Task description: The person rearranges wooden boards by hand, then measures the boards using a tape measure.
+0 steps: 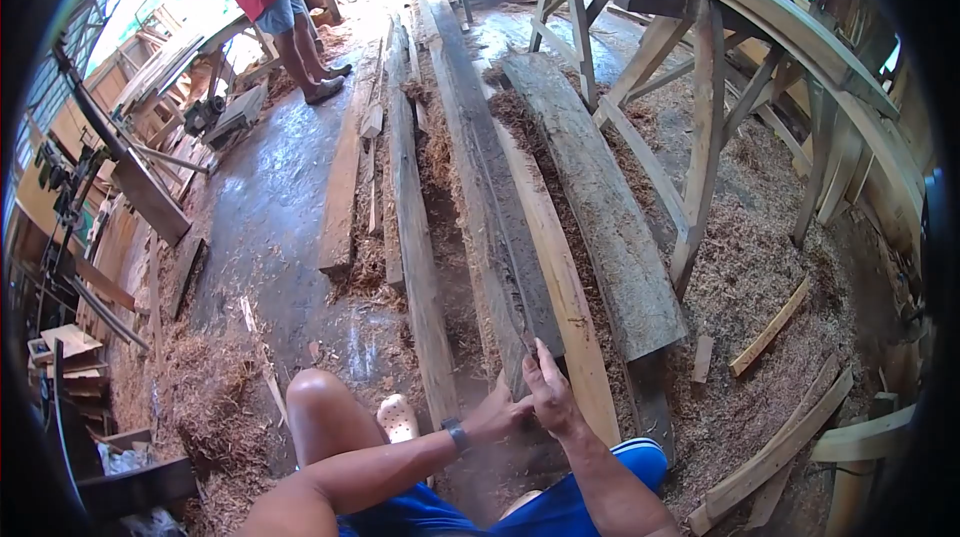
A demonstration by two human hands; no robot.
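Observation:
A long, rough wooden plank [475, 192] runs from near my knees far across the shop floor. My left hand [492, 414], with a dark watch on the wrist, closes around its near end from the left. Against the right edge of that same end, my right hand [550, 395] is closed with its fingers pointing up along the wood. The two hands nearly touch. A dark narrow line runs along the plank toward my right fingertips; whether it is a gap or a thin object I cannot tell. Part of the near end is hidden by my hands.
Beside the plank lie a narrower beam [412, 207], a pale board [556, 267] and a wide grey board [600, 197]. Wooden trestle legs [705, 127] stand at right. Wood shavings [740, 237] cover much of the floor. Another person [285, 17] stands far left.

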